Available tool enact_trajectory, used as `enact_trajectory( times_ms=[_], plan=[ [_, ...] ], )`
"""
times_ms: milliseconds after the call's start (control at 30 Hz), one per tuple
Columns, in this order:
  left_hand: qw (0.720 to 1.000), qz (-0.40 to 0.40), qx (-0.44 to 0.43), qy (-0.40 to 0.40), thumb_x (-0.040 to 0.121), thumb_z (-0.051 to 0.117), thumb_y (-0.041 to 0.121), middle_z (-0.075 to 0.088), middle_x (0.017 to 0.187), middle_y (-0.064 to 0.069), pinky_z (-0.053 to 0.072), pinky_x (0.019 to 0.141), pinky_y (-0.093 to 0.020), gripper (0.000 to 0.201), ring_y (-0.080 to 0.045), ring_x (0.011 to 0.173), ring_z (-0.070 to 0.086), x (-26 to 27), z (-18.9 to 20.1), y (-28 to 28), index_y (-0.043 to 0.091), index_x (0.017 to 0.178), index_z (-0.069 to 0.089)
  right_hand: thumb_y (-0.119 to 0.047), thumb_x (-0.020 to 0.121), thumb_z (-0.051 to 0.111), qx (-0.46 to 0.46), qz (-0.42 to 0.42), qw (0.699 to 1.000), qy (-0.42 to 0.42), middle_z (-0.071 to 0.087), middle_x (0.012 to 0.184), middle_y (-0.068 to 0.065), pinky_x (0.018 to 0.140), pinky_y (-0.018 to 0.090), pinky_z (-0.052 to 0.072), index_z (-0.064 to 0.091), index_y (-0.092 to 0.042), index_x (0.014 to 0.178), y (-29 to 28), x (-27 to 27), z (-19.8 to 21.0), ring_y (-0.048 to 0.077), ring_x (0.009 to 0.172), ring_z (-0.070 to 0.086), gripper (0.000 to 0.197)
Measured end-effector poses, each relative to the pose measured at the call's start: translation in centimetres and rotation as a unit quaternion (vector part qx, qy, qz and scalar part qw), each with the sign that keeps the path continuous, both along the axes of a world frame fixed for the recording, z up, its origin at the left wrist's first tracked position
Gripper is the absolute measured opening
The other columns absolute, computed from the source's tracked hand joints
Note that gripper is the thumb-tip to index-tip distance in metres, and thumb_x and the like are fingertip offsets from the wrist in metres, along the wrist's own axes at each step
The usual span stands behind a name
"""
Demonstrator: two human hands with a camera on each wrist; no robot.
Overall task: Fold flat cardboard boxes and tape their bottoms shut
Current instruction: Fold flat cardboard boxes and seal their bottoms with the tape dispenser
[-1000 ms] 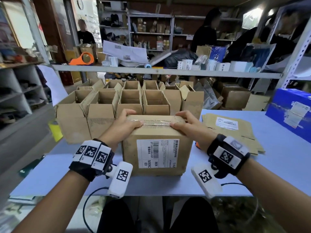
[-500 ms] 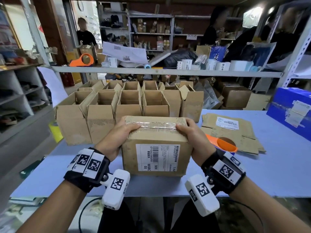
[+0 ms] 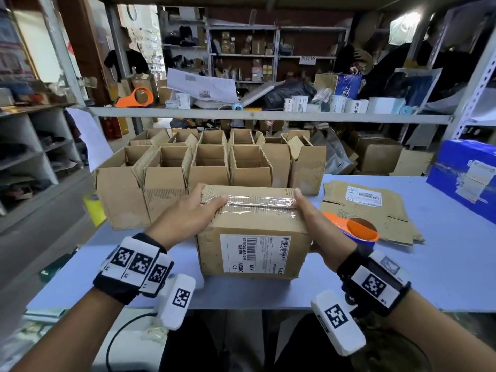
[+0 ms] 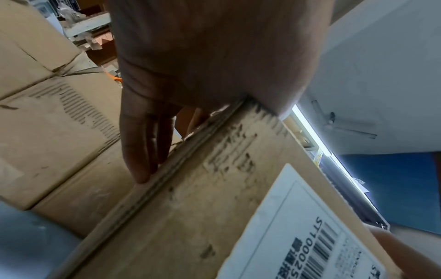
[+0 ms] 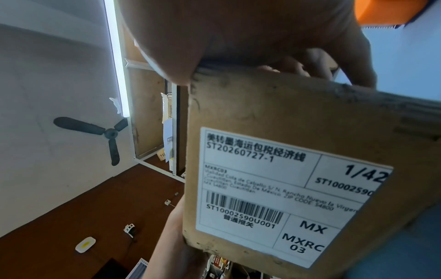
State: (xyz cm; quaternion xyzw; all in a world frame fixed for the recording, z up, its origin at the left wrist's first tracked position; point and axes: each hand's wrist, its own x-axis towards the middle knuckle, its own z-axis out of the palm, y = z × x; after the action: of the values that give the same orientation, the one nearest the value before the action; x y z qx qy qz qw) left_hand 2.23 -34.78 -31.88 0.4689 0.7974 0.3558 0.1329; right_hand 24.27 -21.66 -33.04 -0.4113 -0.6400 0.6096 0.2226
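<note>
Moved since a second ago: both hands shifted from the top face of the box to its side faces; orange tape dispenser now exposed behind the right wrist.

Head view: taped cardboard box (image 3: pixel 255 232) standing on the worktop (image 3: pixel 442 264) near its front edge, centre, white label facing the camera. Clear tape strip (image 3: pixel 257 204) running left to right across the top seam. Left hand (image 3: pixel 188 218) against the left face, thumb over the top edge onto the tape end. Right hand (image 3: pixel 319 226) against the right face, fingertip at the top right corner. Orange tape dispenser (image 3: pixel 354 229) just right of the box, lying on flat cardboard blanks (image 3: pixel 375 205). Open erected boxes (image 3: pixel 209 162) in rows along the rear edge. Blue carton (image 3: pixel 467 173) at the right edge.

Left wrist view: left-hand fingers (image 4: pixel 140 151) extended, nearly straight, laid flat down the left face of the box (image 4: pixel 214 198); thumb hooked over the top edge; box clamped rather than wrapped.

Right wrist view: right hand (image 5: pixel 238 37) over the upper right corner of the box (image 5: pixel 310 122), thumb on the labelled face, fingers curled over the top edge, gripping. Label (image 5: pixel 286 188) legible, marked 1/42.
</note>
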Motion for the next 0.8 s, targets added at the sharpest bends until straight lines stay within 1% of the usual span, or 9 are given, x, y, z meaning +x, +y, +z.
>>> enact_trajectory(
  times_ms=[67, 167, 333, 400, 500, 567, 633, 733, 800],
  plan=[
    [0.999, 0.011, -0.001, 0.043, 0.092, 0.042, 0.071, 0.069, 0.106, 0.003, 0.050, 0.094, -0.040, 0.045, -0.021, 0.101, 0.063, 0.2, 0.3, -0.2, 0.034, 0.116, 0.051, -0.084, 0.090, 0.029, -0.004, 0.005, 1.000, -0.011, 0.077, 0.111, -0.003, 0.089, 0.044, 0.055, 0.067, -0.042, 0.121, -0.1, 0.6, 0.0, 0.022, 0.109, 0.070, 0.065],
    [0.999, 0.015, 0.023, 0.030, 0.091, 0.041, 0.072, 0.071, 0.095, 0.003, 0.053, 0.090, -0.046, 0.044, -0.020, 0.092, 0.066, 0.9, 1.2, -0.5, 0.033, 0.104, 0.056, -0.080, 0.094, 0.027, 0.012, 0.000, 1.000, 0.024, 0.078, 0.112, -0.004, 0.094, 0.045, 0.055, 0.070, -0.036, 0.118, 0.0, 1.7, 0.6, 0.020, 0.108, 0.072, 0.066],
    [0.988, -0.018, 0.119, -0.100, 0.089, 0.051, 0.070, 0.071, 0.084, -0.003, 0.057, 0.084, -0.055, 0.054, -0.029, 0.086, 0.071, 3.9, 4.2, -0.2, 0.016, 0.089, 0.056, -0.052, 0.109, 0.023, 0.138, -0.036, 0.980, 0.137, 0.079, 0.088, -0.013, 0.057, 0.015, 0.054, 0.076, -0.032, 0.101, 0.5, 5.1, 5.0, 0.000, 0.077, 0.074, 0.057],
    [0.976, -0.042, 0.147, -0.158, 0.093, 0.059, 0.055, 0.069, 0.085, -0.014, 0.062, 0.071, -0.049, 0.046, -0.029, 0.077, 0.073, 5.3, 5.2, 0.6, 0.009, 0.095, 0.055, -0.049, 0.109, 0.028, 0.212, -0.054, 0.967, 0.134, 0.077, 0.092, -0.019, 0.059, 0.015, 0.055, 0.074, -0.049, 0.104, 0.7, 6.6, 7.4, -0.004, 0.079, 0.071, 0.047],
    [0.963, -0.073, 0.162, -0.205, 0.096, 0.062, 0.041, 0.069, 0.086, -0.010, 0.060, 0.057, -0.029, 0.036, -0.014, 0.067, 0.073, 7.1, 6.4, 2.1, 0.006, 0.104, 0.054, -0.058, 0.097, 0.045, 0.277, -0.089, 0.946, 0.146, 0.071, 0.123, -0.015, 0.084, 0.036, 0.058, 0.061, -0.050, 0.130, 1.7, 8.5, 9.8, 0.002, 0.107, 0.067, 0.038],
    [0.950, -0.100, 0.168, -0.243, 0.097, 0.062, 0.034, 0.069, 0.096, -0.010, 0.062, 0.064, -0.030, 0.030, -0.017, 0.079, 0.075, 7.9, 6.9, 3.0, 0.008, 0.110, 0.053, -0.068, 0.084, 0.062, 0.283, -0.140, 0.930, 0.185, 0.059, 0.142, -0.010, 0.091, 0.036, 0.055, 0.049, -0.039, 0.146, 2.5, 9.4, 10.8, 0.005, 0.120, 0.062, 0.069],
    [0.939, -0.123, 0.184, -0.264, 0.097, 0.064, 0.027, 0.067, 0.108, -0.012, 0.063, 0.076, -0.037, 0.032, -0.022, 0.092, 0.074, 8.3, 7.3, 4.2, 0.007, 0.119, 0.053, -0.072, 0.074, 0.075, 0.279, -0.163, 0.917, 0.234, 0.059, 0.140, -0.005, 0.084, 0.034, 0.055, 0.042, -0.025, 0.146, 2.8, 10.1, 11.4, 0.008, 0.116, 0.065, 0.092],
    [0.932, -0.155, 0.211, -0.249, 0.096, 0.065, 0.016, 0.066, 0.115, -0.010, 0.059, 0.087, -0.038, 0.039, -0.022, 0.102, 0.068, 8.5, 7.8, 6.4, 0.015, 0.132, 0.048, -0.064, 0.074, 0.082, 0.237, -0.119, 0.925, 0.272, 0.071, 0.128, -0.003, 0.078, 0.032, 0.060, 0.046, -0.015, 0.143, 3.1, 11.2, 11.6, 0.016, 0.111, 0.071, 0.092],
    [0.932, -0.188, 0.204, -0.233, 0.097, 0.061, 0.007, 0.066, 0.123, -0.011, 0.054, 0.097, -0.038, 0.055, -0.024, 0.113, 0.066, 8.1, 8.0, 8.0, 0.019, 0.145, 0.039, -0.060, 0.078, 0.080, 0.237, -0.072, 0.939, 0.240, 0.073, 0.126, -0.001, 0.076, 0.029, 0.061, 0.054, -0.020, 0.141, 3.4, 11.7, 11.1, 0.017, 0.110, 0.072, 0.080]
  ],
)
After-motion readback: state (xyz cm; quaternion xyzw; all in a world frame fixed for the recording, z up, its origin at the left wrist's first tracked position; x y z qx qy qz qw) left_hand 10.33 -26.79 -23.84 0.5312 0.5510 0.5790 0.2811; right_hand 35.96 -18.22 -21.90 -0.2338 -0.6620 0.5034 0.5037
